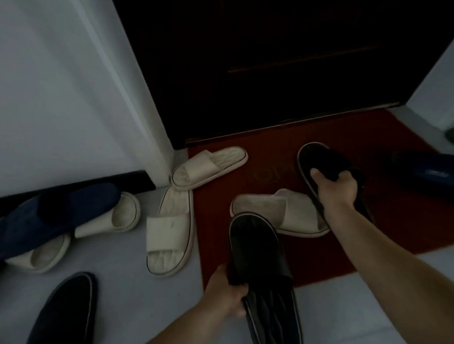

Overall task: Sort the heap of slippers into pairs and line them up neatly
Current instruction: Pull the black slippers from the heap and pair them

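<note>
Where the dim light allows, the dark door fills the top centre of the frame, with a pale wall at upper left and a grey floor below. A red mat lies before the door, right of centre. At far left a navy slipper lies across two cream slippers, hiding part of each. A black slipper sits at lower left. Near centre a cream slide lies on the floor with its heel touching another cream slide on the mat's corner. A fifth cream one lies on the mat, partly under the held shoes. A dark blue slipper shows at the right edge, blurred. The left hand grips the edge of a black slide at lower centre, fingers wrapped over its side. The right hand clasps a second black slide by its strap, right of centre above the mat.
</note>
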Action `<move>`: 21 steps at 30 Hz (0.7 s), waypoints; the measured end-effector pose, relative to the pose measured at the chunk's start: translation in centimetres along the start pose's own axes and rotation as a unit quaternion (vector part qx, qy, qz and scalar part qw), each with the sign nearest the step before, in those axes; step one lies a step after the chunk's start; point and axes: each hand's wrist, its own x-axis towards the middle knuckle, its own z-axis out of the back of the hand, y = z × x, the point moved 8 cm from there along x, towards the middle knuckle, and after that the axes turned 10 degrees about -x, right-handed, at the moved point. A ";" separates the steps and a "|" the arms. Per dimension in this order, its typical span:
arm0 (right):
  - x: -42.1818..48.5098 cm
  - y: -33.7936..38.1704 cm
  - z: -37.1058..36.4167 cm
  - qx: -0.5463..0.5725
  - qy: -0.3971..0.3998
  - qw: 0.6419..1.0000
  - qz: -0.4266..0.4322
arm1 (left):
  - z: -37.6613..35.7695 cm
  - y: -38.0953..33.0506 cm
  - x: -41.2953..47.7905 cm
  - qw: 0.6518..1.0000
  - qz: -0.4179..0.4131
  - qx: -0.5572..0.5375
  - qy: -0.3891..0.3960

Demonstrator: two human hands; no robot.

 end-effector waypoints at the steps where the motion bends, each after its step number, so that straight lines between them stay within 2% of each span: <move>1: -1.8 -0.4 -0.6 0.002 0.019 1.000 -0.015 | -0.5 1.8 -0.5 1.000 0.015 0.002 0.012; 6: -11.3 -1.8 -3.0 0.040 0.134 0.990 -0.024 | -2.0 7.3 -3.5 0.997 0.068 0.033 0.015; 10: -17.4 0.3 -3.6 0.038 0.191 0.981 0.022 | 0.2 2.8 -5.4 0.989 -0.065 0.132 -0.033; 11: -18.9 0.7 -4.0 0.026 0.202 0.979 0.030 | 1.1 1.0 -6.1 0.989 -0.103 0.092 -0.043; 13: -21.8 1.1 -4.8 0.007 0.230 0.973 0.033 | 2.6 -2.4 -7.6 0.985 -0.161 -0.060 -0.011; 15: -24.7 0.8 -6.0 0.030 0.275 0.961 0.017 | 4.7 -4.9 -8.5 0.968 -0.182 -0.170 0.023; 18: -29.1 -0.7 -8.2 0.080 0.345 0.935 -0.032 | 9.4 -5.4 -7.7 0.956 -0.140 -0.257 -0.020; 21: -33.4 -3.4 -10.4 0.018 0.452 0.891 -0.041 | 12.8 -2.8 -6.3 0.955 -0.099 -0.275 -0.044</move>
